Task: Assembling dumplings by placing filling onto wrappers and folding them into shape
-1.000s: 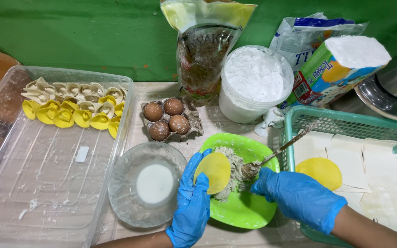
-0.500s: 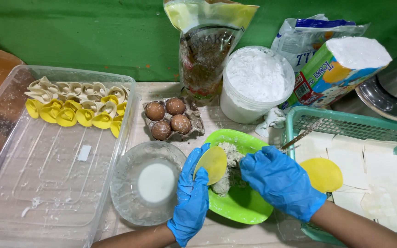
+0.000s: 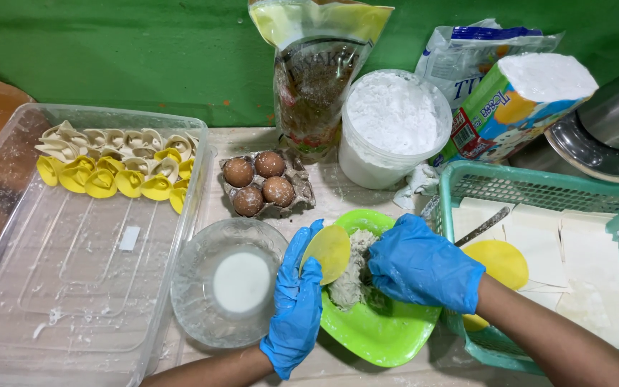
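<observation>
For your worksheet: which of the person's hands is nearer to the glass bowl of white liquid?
The left. The left hand, holding a yellow wrapper, sits right beside the glass bowl at its right rim. The right hand lies farther right, over the green plate of filling.

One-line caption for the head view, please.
Blue-gloved left hand cups a yellow round wrapper while the right hand reaches into grey filling on a green plate.
</observation>
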